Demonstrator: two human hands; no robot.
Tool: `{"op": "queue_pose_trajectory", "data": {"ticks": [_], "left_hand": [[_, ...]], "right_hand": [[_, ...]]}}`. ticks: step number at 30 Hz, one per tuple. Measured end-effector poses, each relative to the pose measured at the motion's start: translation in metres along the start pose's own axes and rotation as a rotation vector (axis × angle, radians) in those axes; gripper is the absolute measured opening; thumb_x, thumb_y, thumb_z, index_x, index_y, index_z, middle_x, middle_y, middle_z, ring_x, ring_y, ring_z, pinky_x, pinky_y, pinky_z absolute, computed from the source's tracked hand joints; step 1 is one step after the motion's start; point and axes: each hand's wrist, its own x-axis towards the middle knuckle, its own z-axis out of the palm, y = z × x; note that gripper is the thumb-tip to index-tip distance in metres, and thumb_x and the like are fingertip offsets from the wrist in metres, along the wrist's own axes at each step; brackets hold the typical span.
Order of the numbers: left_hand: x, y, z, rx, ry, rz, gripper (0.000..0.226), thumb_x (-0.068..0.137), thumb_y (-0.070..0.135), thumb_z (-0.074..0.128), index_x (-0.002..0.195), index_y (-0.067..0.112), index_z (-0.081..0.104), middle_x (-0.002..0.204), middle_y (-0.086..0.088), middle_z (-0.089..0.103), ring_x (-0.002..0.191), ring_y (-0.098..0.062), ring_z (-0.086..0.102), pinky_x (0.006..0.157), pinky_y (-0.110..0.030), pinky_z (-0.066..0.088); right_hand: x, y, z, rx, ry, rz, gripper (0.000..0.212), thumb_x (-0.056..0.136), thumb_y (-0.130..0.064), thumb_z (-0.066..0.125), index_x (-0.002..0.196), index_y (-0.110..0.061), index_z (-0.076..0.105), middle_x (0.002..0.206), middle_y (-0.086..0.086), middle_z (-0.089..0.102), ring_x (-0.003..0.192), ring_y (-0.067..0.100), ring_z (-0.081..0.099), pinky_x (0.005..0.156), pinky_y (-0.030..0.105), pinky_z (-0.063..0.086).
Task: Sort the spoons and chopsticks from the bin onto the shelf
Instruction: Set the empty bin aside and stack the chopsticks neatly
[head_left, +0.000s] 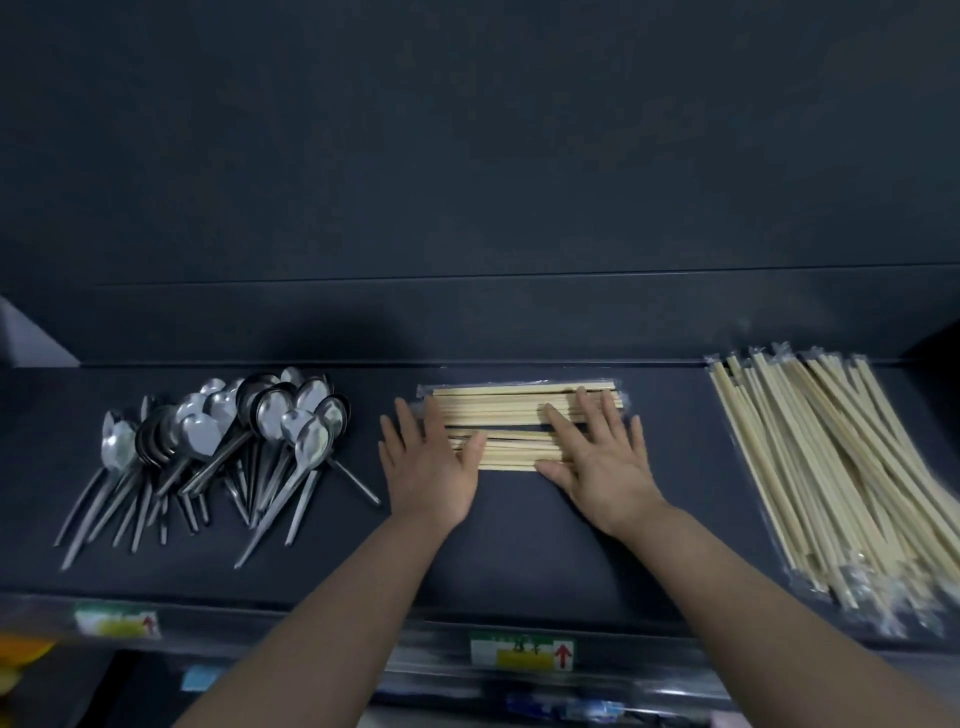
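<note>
As left hand (427, 470) and right hand (605, 465) press, chopsticks (506, 410) — lying crosswise.

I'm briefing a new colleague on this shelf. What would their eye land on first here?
The left hand and right hand lie flat, fingers spread, on a pale bundle of wrapped chopsticks at the middle of the dark shelf. A shiny heap of metal spoons sits to their left, and a larger fan of wrapped chopsticks lies at the right end.

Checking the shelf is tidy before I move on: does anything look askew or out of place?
Only the spoons: a loose, crisscrossed heap on the shelf, one handle jutting toward the left hand. Nothing spilled or damaged.
</note>
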Motion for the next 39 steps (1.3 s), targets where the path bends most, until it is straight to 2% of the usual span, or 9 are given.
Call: {"op": "queue_pose_trajectory", "data": {"ticks": [4,8,12,20,23,26,31,34,39], "left_hand": [[0.024,-0.004,-0.004,0.012,-0.026,0.021,0.076,0.096,0.062,0.027,0.155,0.022,0.002,0.162,-0.011,-0.008,0.149,-0.031,-0.009,0.12,-0.048,-0.002],[0.039,0.0,-0.001,0.087,-0.095,0.119,0.07,0.097,0.061,0.019,0.155,0.024,0.009,0.163,-0.006,-0.003,0.15,-0.022,-0.009,0.12,-0.049,-0.005],[0.052,0.011,0.001,0.103,-0.127,0.167,0.07,0.098,0.06,0.017,0.156,0.024,0.005,0.163,-0.005,-0.005,0.15,-0.02,-0.009,0.12,-0.047,-0.007],[0.047,0.034,-0.002,0.142,-0.025,0.224,0.058,0.102,0.048,0.025,0.152,0.019,0.021,0.163,-0.009,0.003,0.15,-0.024,-0.006,0.119,-0.052,-0.005],[0.034,0.049,-0.001,0.126,0.036,0.337,0.045,0.102,0.035,0.039,0.144,0.019,0.039,0.16,-0.006,0.019,0.148,-0.026,0.009,0.12,-0.05,0.007],[0.018,0.077,0.004,0.044,0.083,0.461,0.037,0.098,0.023,0.048,0.135,0.02,0.052,0.145,0.0,0.042,0.132,-0.022,0.033,0.11,-0.04,0.032],[-0.01,0.141,0.02,-0.131,-0.059,0.544,0.028,0.094,0.014,0.049,0.118,0.021,0.062,0.115,0.002,0.066,0.11,-0.019,0.056,0.09,-0.033,0.046],[-0.026,0.178,0.034,-0.155,-0.188,0.537,0.026,0.094,0.018,0.049,0.116,0.024,0.063,0.112,0.004,0.069,0.105,-0.019,0.062,0.087,-0.034,0.051],[-0.046,0.233,0.056,-0.128,-0.248,0.544,0.026,0.096,0.021,0.05,0.12,0.018,0.058,0.109,0.004,0.07,0.105,-0.017,0.063,0.086,-0.036,0.052]], "right_hand": [[0.021,0.005,-0.004,-0.079,-0.064,-0.047,0.068,0.094,-0.063,0.026,0.151,-0.04,-0.004,0.158,-0.002,-0.022,0.141,0.019,-0.03,0.114,0.044,-0.019],[0.027,0.008,-0.004,-0.171,-0.088,0.039,0.069,0.09,-0.07,0.01,0.148,-0.042,-0.014,0.156,-0.005,-0.025,0.142,0.021,-0.029,0.113,0.049,-0.019],[0.029,0.014,-0.007,-0.18,-0.097,0.101,0.065,0.092,-0.066,0.009,0.148,-0.042,-0.015,0.158,-0.005,-0.022,0.144,0.021,-0.025,0.116,0.05,-0.012],[0.03,0.015,-0.014,-0.039,-0.009,0.1,0.064,0.093,-0.065,0.022,0.15,-0.042,0.006,0.161,-0.004,-0.006,0.146,0.02,-0.016,0.115,0.051,-0.011],[0.019,0.019,-0.023,-0.01,0.07,0.08,0.055,0.098,-0.053,0.032,0.149,-0.034,0.025,0.161,-0.003,0.008,0.148,0.019,-0.005,0.117,0.049,-0.003],[0.0,0.037,-0.034,0.025,0.198,0.076,0.041,0.1,-0.034,0.043,0.139,-0.023,0.047,0.154,0.001,0.031,0.145,0.021,0.019,0.116,0.043,0.017],[-0.039,0.085,-0.054,-0.002,0.427,0.114,0.028,0.087,-0.012,0.06,0.113,-0.019,0.068,0.115,0.001,0.067,0.105,0.029,0.061,0.084,0.04,0.051],[-0.063,0.121,-0.068,-0.081,0.494,0.269,0.03,0.081,-0.01,0.062,0.108,-0.021,0.069,0.105,0.0,0.07,0.098,0.03,0.061,0.077,0.038,0.048],[-0.091,0.18,-0.092,-0.089,0.344,0.583,0.038,0.091,-0.027,0.055,0.127,-0.017,0.054,0.126,0.007,0.058,0.113,0.032,0.051,0.085,0.039,0.043]]}}
